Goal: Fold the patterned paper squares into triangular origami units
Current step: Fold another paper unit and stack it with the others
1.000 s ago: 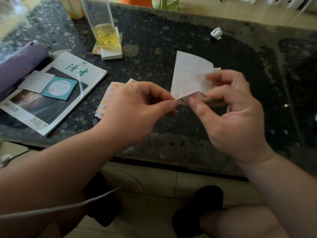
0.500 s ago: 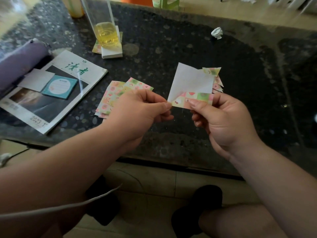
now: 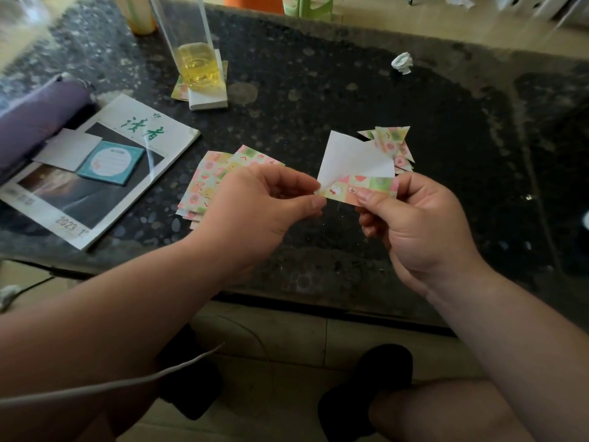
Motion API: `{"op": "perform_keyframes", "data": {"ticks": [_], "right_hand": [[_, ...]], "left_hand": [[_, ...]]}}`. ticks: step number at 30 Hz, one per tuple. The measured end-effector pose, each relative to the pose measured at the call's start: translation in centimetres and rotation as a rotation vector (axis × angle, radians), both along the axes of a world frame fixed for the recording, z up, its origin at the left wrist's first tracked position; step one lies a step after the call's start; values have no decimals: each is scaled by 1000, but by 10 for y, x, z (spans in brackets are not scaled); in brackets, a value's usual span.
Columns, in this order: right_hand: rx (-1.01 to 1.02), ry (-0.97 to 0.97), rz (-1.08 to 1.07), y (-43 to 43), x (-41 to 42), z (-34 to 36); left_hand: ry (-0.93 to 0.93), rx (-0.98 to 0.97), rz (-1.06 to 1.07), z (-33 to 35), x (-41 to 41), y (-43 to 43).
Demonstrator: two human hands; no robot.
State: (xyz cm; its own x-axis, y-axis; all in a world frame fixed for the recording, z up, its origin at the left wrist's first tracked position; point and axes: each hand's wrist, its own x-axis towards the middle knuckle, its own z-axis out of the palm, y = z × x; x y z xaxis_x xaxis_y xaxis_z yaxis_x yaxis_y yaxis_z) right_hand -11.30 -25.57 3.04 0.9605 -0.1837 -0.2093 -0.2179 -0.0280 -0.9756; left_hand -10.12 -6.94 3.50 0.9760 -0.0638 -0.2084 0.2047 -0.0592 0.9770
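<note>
Above the dark stone table I hold one paper square [image 3: 350,161], white side toward me, its lower edge folded up into a patterned strip. My left hand [image 3: 264,205] pinches the strip's left end. My right hand [image 3: 411,224] pinches its right part between thumb and fingers. A stack of flat patterned squares [image 3: 210,180] lies on the table behind my left hand, partly hidden by it. Folded triangular units [image 3: 393,143] lie in a small pile behind the held paper.
A magazine [image 3: 105,173] with a teal notepad and a white card on it lies at the left, next to a purple case [image 3: 35,119]. A glass of yellow liquid [image 3: 197,65] stands on a white block. A crumpled paper ball [image 3: 402,62] sits far right.
The held paper has been turned so the folded patterned strip faces me, and both hands have dropped a little toward me. The stack and the triangle pile have come into view.
</note>
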Motion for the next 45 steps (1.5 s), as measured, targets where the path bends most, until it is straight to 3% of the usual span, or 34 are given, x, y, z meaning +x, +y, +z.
{"op": "perform_keyframes", "data": {"ticks": [15,21,26,34,41,45], "right_hand": [[-4,-72,18,-1,1,-6],[-60,-136,53,-5,1,-10],[-195,-331,212,-14,-2,-3],[-368,-503,395,-25,-4,6],[-328,-506,398,-24,-5,10],[-298,-509,353,-21,-5,13]], "left_hand": [[23,-33,33,-3,0,-2],[68,31,-53,-1,1,2],[-40,204,-181,5,2,6],[-294,516,-184,13,2,15],[-633,594,-129,14,1,25],[-677,576,-114,16,0,25]]}}
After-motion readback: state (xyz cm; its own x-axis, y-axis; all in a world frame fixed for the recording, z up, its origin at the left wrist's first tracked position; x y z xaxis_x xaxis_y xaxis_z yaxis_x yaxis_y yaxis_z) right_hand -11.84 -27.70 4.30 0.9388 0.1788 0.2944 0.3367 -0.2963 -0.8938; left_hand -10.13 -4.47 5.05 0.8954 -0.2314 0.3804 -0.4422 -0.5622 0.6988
